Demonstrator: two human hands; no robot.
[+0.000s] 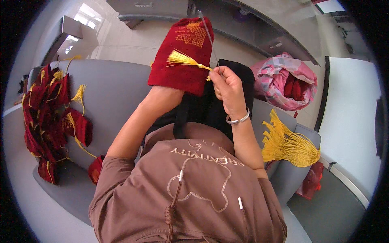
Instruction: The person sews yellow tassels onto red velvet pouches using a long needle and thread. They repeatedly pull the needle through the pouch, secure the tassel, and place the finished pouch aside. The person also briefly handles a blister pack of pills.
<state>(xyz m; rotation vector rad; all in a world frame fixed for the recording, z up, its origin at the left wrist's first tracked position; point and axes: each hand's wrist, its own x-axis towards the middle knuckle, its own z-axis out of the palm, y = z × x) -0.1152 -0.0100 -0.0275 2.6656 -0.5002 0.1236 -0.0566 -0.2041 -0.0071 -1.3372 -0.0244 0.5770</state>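
Observation:
A dark red cloth pouch [182, 65] with gold printing hangs over my left hand [168, 94]; the hand is inside it up to the wrist, so its fingers are hidden. My right hand [228, 89] pinches a long thin metal needle-like rod [209, 35], whose far end crosses the pouch's upper right edge. A yellow tassel [184, 58] lies across the pouch front, its knotted cord [209, 72] reaching the right fingertips. A silver open bangle [238, 118] circles the right wrist.
Finished-looking red pouches with yellow tassels [45, 115] are heaped on the grey sofa [106, 88] at left. A bundle of yellow tassels [291, 145] rests on the right armrest. Beyond it, a pink checked bag [285, 80] holds red cloth. A grey cabinet [158, 10] stands ahead.

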